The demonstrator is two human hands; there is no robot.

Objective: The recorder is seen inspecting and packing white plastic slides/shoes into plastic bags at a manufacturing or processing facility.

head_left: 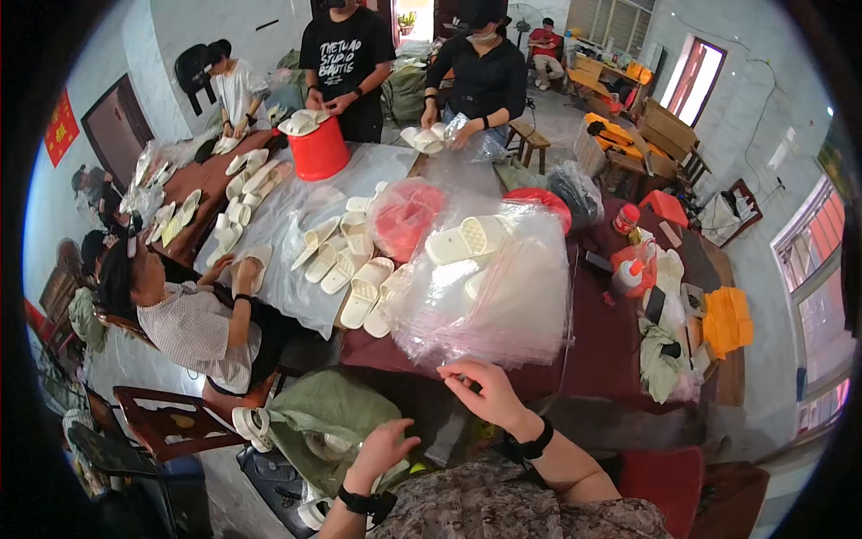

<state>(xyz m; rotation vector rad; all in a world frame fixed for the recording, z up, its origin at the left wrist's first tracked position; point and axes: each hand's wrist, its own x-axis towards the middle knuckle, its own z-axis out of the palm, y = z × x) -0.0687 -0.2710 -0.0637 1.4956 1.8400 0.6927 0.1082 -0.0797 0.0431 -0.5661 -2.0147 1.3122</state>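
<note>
My left hand (384,451) is open over the green sack (337,404), its fingers apart and holding nothing. At the table's near edge, my right hand (489,395) has its thumb and fingers drawn together in a pinch. Its fingertips are beside the front edge of a stack of clear plastic bags (521,314); whatever they hold is too small to make out. A cream slide slipper (467,241) lies on top of the bags. Left of the stack, more cream slippers (366,292) are lined up on plastic sheeting. Pale slippers show partly inside the sack.
A red bucket (319,148) stands at the far side; a red basin (409,216) lies under plastic. Co-workers handle slippers at left and across the table. On the right are a white bottle (628,277) and orange cloth (727,322). A wooden chair (180,420) stands at left.
</note>
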